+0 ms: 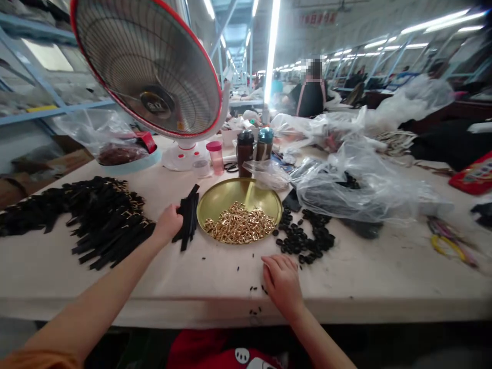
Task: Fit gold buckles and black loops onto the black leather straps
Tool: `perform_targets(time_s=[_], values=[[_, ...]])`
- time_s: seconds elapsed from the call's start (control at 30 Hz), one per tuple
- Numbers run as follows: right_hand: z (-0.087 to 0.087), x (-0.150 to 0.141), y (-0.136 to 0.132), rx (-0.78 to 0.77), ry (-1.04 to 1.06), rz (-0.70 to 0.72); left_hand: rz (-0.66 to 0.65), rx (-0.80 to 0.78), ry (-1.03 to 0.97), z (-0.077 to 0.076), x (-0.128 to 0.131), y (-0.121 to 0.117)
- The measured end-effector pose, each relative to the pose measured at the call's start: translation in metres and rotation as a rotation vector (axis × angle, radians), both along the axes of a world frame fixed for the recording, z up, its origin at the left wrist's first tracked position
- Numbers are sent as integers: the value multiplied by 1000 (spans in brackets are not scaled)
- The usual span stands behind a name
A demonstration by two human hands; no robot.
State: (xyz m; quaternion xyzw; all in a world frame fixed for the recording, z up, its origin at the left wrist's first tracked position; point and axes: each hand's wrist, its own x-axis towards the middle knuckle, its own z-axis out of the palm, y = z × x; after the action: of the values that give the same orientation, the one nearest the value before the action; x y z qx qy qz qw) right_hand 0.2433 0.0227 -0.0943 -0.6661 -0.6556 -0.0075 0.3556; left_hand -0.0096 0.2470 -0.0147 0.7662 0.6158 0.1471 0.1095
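Observation:
My left hand (168, 224) is closed round a small bundle of black straps (188, 218), just left of a round brass tray (230, 197) that holds a heap of small gold metal pieces (240, 224). My right hand (282, 282) rests knuckles up near the table's front edge, fingers curled down on the tabletop among a few tiny black bits (253, 289); what is under the fingers is hidden. A pile of small black round pieces (303, 238) lies just beyond my right hand.
A long heap of black straps with gold buckles (88, 215) covers the left of the table. A large fan (154, 66), two flasks (253, 148), a pink cup (216, 156) and clear plastic bags (353, 179) stand behind. Scissors (448, 241) lie right. A person (309, 92) sits far back.

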Motion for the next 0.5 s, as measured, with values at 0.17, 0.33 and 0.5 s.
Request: perform_targets(time_s=[0.17,0.33,0.5], values=[[4,16,2,99,127,-22,-276,-262,-311,-4,38,-71],[16,71,4,59,175,-210,-412,-670,-498,-16,67,-136],[20,108,9,-23,103,-312,-303,-967,-682,-23,77,-154]])
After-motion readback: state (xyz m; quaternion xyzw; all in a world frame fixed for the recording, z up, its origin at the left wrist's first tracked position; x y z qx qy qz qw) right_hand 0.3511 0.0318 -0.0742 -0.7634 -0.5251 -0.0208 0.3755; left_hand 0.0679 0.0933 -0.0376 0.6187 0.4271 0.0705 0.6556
